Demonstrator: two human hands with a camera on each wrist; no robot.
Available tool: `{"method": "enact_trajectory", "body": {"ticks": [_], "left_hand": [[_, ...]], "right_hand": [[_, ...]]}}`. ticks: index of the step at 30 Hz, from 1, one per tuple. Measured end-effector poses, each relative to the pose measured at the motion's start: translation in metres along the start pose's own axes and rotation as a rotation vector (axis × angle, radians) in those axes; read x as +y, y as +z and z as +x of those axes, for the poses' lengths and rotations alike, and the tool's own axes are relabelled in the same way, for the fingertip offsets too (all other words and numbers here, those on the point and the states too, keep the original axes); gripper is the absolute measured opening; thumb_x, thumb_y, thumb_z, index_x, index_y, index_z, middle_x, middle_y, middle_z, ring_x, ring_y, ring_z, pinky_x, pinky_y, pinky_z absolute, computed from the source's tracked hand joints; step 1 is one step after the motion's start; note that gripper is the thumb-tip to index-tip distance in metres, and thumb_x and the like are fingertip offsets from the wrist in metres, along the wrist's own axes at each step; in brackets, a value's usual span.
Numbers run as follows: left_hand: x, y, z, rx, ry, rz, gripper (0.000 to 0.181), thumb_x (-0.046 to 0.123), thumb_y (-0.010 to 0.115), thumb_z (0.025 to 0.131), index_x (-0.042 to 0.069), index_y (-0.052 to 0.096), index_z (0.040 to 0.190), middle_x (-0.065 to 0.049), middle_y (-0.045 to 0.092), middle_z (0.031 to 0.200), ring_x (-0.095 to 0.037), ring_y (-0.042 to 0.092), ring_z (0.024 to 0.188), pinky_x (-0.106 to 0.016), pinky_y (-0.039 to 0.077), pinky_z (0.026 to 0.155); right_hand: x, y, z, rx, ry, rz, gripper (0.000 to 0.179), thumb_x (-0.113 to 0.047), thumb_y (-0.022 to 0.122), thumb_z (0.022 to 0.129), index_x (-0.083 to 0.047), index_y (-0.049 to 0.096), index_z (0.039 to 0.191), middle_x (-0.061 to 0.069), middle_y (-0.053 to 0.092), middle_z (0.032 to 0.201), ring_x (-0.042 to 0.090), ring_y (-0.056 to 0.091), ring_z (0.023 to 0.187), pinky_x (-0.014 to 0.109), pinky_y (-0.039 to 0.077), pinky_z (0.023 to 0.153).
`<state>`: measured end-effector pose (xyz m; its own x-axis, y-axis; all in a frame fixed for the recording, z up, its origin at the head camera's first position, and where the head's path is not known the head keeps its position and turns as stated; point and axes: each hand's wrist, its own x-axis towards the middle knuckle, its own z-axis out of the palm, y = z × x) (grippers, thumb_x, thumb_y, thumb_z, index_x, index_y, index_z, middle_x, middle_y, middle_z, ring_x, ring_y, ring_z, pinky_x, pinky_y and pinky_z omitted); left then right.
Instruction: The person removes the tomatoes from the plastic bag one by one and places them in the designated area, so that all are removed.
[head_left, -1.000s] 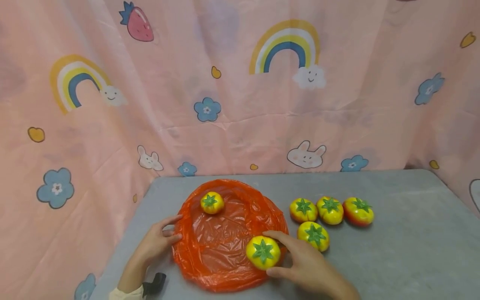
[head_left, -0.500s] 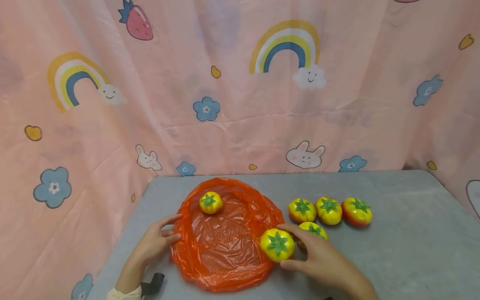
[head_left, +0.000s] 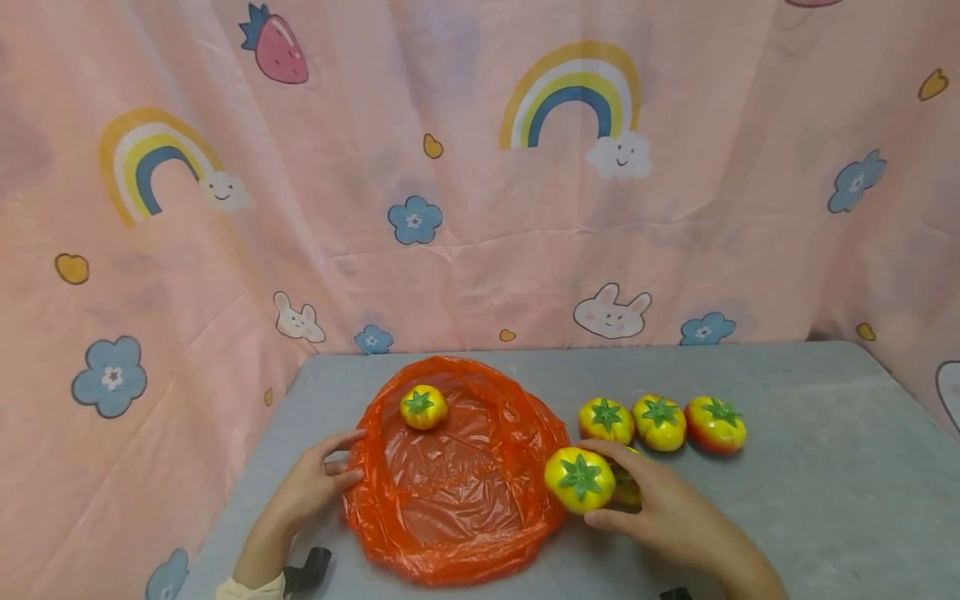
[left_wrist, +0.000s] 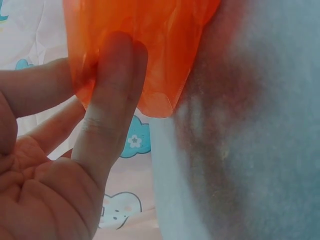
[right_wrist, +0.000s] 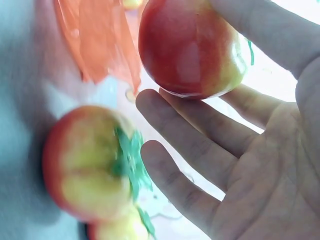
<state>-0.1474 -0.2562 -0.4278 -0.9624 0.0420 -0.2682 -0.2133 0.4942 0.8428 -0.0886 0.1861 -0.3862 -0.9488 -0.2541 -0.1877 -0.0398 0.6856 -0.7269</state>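
An orange plastic bag [head_left: 450, 467] is spread wide on the table, its mouth facing up. My left hand [head_left: 313, 483] pinches its left rim; in the left wrist view, fingers [left_wrist: 112, 75] overlap the thin film. One yellow tomato with a green star-shaped top [head_left: 423, 407] lies inside the bag, toward the back. Between the thumb and fingers of my right hand [head_left: 660, 508] is another tomato [head_left: 580, 480], overlapping the bag's right rim in the head view. From the right wrist view, this held tomato [right_wrist: 187, 47] shows a glossy red underside and sits raised above the others.
Right of the bag, a row of three yellow-red tomatoes [head_left: 660, 422] stands on the grey table [head_left: 825, 467]. One more tomato [head_left: 628, 487] is mostly hidden behind my right hand. A pink patterned curtain [head_left: 480, 183] hangs behind the table.
My right hand has carried the held tomato rightward, from over the bag's front right to its right rim, covering most of the nearest tomato. The left hand stays at the rim.
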Motion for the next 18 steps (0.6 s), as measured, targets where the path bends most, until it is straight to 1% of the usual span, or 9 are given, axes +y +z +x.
{"method": "enact_trajectory", "body": {"ticks": [3, 5, 7, 12, 15, 18], "left_hand": [[-0.001, 0.000, 0.000, 0.000, -0.004, -0.002, 0.057, -0.004, 0.065, 0.090, 0.014, 0.053, 0.143, -0.018, 0.052, 0.141, -0.022, 0.071, 0.097, -0.039, 0.062, 0.080], [-0.001, 0.000, 0.000, 0.000, -0.008, 0.002, 0.057, -0.003, 0.065, 0.090, 0.014, 0.053, 0.142, -0.018, 0.052, 0.141, -0.022, 0.071, 0.097, -0.039, 0.062, 0.080], [-0.002, 0.001, 0.001, -0.001, -0.011, 0.005, 0.056, -0.003, 0.065, 0.090, 0.015, 0.053, 0.142, -0.018, 0.052, 0.141, -0.022, 0.071, 0.098, -0.039, 0.062, 0.080], [-0.002, 0.000, 0.001, -0.014, 0.008, 0.001, 0.057, -0.004, 0.065, 0.090, 0.012, 0.052, 0.143, -0.020, 0.052, 0.140, -0.023, 0.071, 0.099, -0.038, 0.062, 0.080], [-0.003, 0.000, 0.001, -0.020, 0.018, -0.002, 0.058, -0.004, 0.065, 0.090, 0.011, 0.051, 0.143, -0.022, 0.051, 0.140, -0.023, 0.071, 0.099, -0.038, 0.062, 0.080], [-0.004, 0.000, 0.001, -0.023, 0.028, -0.006, 0.058, -0.005, 0.065, 0.089, 0.009, 0.051, 0.143, -0.022, 0.052, 0.139, -0.025, 0.071, 0.100, -0.037, 0.061, 0.080]], "right_hand": [[0.005, -0.007, -0.002, 0.027, 0.001, -0.028, 0.081, -0.059, 0.078, 0.075, -0.031, 0.046, 0.145, 0.008, 0.053, 0.146, 0.029, 0.056, 0.122, 0.064, 0.047, 0.100], [0.009, -0.012, -0.003, 0.044, -0.004, -0.040, 0.082, -0.057, 0.078, 0.077, -0.029, 0.045, 0.146, 0.012, 0.053, 0.146, 0.030, 0.057, 0.120, 0.063, 0.049, 0.098], [0.013, -0.015, -0.004, 0.056, -0.002, -0.045, 0.082, -0.056, 0.078, 0.077, -0.026, 0.044, 0.146, 0.015, 0.053, 0.145, 0.031, 0.059, 0.118, 0.060, 0.052, 0.095], [0.022, -0.023, -0.005, 0.082, 0.038, -0.085, 0.084, -0.054, 0.079, 0.078, -0.021, 0.043, 0.147, 0.019, 0.055, 0.142, 0.030, 0.062, 0.111, 0.051, 0.057, 0.089], [0.028, -0.028, -0.005, 0.098, 0.060, -0.119, 0.086, -0.056, 0.078, 0.077, -0.021, 0.042, 0.148, 0.020, 0.055, 0.141, 0.031, 0.062, 0.110, 0.051, 0.057, 0.088], [0.033, -0.032, -0.006, 0.103, 0.082, -0.127, 0.089, -0.059, 0.077, 0.077, -0.020, 0.040, 0.149, 0.021, 0.054, 0.141, 0.032, 0.061, 0.111, 0.052, 0.056, 0.089]]}}
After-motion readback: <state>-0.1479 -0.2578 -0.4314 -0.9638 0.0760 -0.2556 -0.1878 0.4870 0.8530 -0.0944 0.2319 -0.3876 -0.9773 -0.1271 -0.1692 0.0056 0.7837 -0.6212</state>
